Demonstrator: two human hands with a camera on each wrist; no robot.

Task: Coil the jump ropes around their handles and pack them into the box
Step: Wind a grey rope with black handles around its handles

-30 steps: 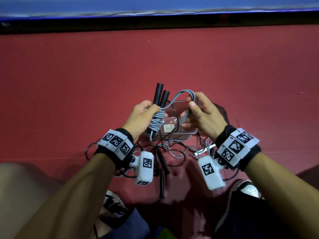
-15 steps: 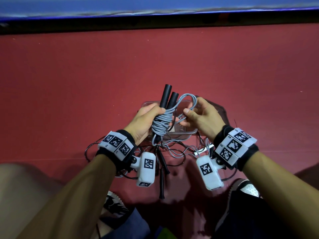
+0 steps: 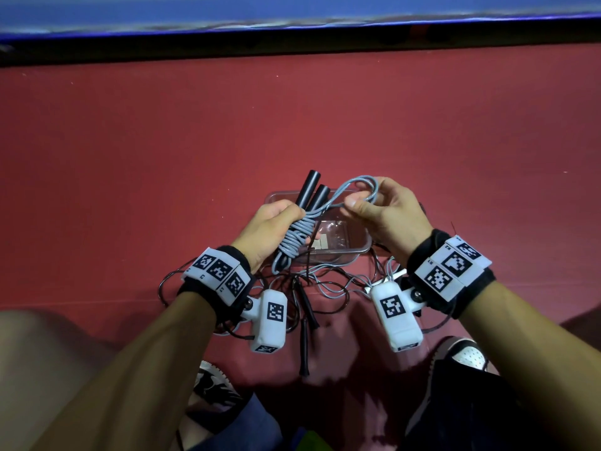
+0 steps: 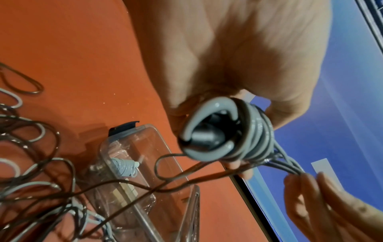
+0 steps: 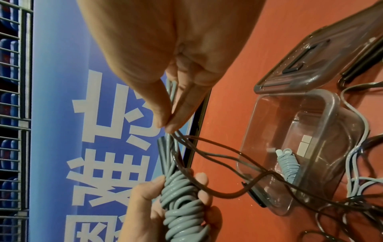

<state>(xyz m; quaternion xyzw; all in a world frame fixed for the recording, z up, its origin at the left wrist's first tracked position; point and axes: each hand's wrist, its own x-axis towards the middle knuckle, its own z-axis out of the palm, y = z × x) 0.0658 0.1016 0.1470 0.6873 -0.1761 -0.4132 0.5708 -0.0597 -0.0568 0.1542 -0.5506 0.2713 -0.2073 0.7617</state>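
Red floor, blue banner (image 5: 62, 114) with large white Chinese characters behind clear plastic box (image 3: 353, 252). Above box, left hand (image 3: 270, 229) gripping grey rope coiled round black handles (image 3: 294, 240); right hand (image 3: 387, 213) pinching its loose loop (image 3: 357, 187).

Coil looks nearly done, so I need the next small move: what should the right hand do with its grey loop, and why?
Probably slip the last grey rope loop, pinched by the right hand, over the two black handles to lock the coil that the left hand grips, since little slack remains.
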